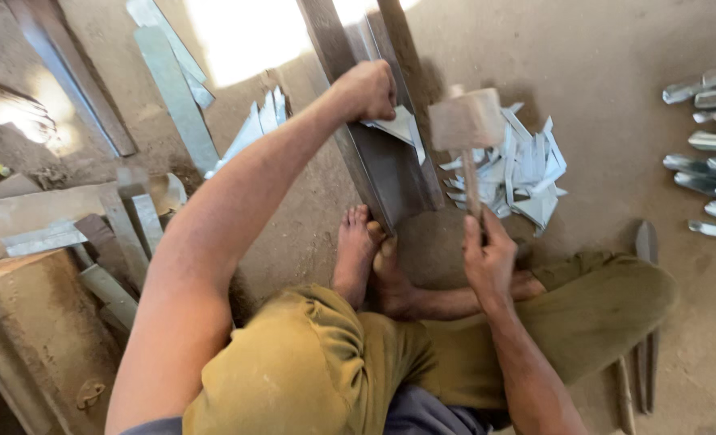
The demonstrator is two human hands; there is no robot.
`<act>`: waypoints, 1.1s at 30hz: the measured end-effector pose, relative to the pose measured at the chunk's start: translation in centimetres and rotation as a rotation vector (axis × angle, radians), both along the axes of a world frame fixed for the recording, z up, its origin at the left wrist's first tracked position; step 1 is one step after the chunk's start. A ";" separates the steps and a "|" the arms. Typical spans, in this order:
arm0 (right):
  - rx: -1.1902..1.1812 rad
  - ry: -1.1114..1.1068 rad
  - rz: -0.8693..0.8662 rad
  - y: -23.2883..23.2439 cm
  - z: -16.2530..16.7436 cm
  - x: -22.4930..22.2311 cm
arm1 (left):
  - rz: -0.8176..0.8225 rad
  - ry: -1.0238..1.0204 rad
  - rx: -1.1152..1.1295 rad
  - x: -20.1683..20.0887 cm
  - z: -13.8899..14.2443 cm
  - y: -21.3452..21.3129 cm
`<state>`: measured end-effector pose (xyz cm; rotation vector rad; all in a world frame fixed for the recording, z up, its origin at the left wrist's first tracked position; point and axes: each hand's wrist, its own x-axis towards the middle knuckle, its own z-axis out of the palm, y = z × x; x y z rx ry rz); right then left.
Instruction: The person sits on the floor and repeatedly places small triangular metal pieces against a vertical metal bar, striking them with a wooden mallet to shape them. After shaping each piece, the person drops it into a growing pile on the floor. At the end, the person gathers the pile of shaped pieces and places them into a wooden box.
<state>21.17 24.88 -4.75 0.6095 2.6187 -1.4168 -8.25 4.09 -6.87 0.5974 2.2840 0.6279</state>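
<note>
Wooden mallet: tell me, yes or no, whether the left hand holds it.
No, the right hand grips the wooden mallet; the left hand holds a sheet-metal piece.

No packages, labels, signs or screens are visible anywhere in the head view, near or far, left or right.
</note>
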 end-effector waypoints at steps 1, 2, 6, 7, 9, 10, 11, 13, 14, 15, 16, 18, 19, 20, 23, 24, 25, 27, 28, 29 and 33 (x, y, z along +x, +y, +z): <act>0.006 0.036 -0.001 -0.1 -0.4 0.2 | -0.007 -0.007 -0.017 0.0 -0.4 -0.1; 0.016 0.047 -0.001 -0.1 -0.8 0.4 | -0.014 -0.039 -0.030 -0.1 -0.8 -0.1; 0.126 0.094 0.085 0.5 -1.6 1.2 | 0.014 -0.021 0.103 -0.1 -1.5 -0.3; 0.195 0.075 0.077 0.8 -1.4 1.2 | 0.014 0.029 0.101 0.1 -0.9 -0.4; 0.327 0.041 0.053 1.4 -0.2 1.1 | 0.009 0.133 0.092 1.4 1.4 -0.8; 0.424 0.068 0.125 1.5 0.5 0.8 | 0.025 0.164 0.135 2.6 3.0 -1.0; 0.524 0.091 0.193 1.5 1.6 0.7 | 0.037 0.192 0.182 4.4 4.7 -1.2; 0.511 0.183 0.265 0.9 3.7 -0.1 | -0.277 0.497 0.122 8.7 8.0 -1.6; 0.390 0.235 0.284 0.3 4.7 -0.6 | -0.360 0.537 0.122 11.0 9.1 -1.9; 0.265 0.279 0.306 -0.6 5.5 -1.0 | -0.374 0.488 0.232 13.1 9.8 -2.1; 0.268 0.274 0.372 -1.6 6.3 -1.5 | -0.387 0.442 0.342 15.1 10.1 -2.5; 0.272 0.294 0.511 -3.2 7.1 -3.2 | -0.134 0.056 0.416 17.2 9.1 -3.8; 0.255 0.314 0.532 -3.6 7.5 -4.0 | -0.002 -0.137 0.445 17.6 8.2 -4.6; 0.235 0.333 0.554 -4.0 7.6 -4.8 | 0.163 -0.342 0.628 17.8 7.2 -5.3; 0.174 0.405 0.633 -5.2 7.1 -6.2 | 0.579 -0.804 1.000 18.4 4.6 -6.5; 0.156 0.435 0.657 -5.2 6.6 -6.3 | 0.636 -0.847 1.018 18.5 3.8 -6.6; 0.158 0.402 0.585 -5.0 5.9 -6.4 | 0.700 -0.891 1.035 18.6 3.1 -6.6; 0.168 0.339 0.438 -4.0 4.0 -6.0 | 1.109 -0.732 1.077 18.5 1.7 -6.5; 0.186 0.261 0.332 -3.2 2.8 -5.6 | 1.297 -0.636 1.090 18.4 1.0 -6.3; 0.202 0.182 0.229 -2.1 1.5 -5.0 | 1.386 -0.599 1.163 17.7 -0.1 -6.5; 0.654 -0.050 0.417 2.0 -3.0 -2.2 | 1.584 -0.563 1.323 15.4 -3.4 -6.8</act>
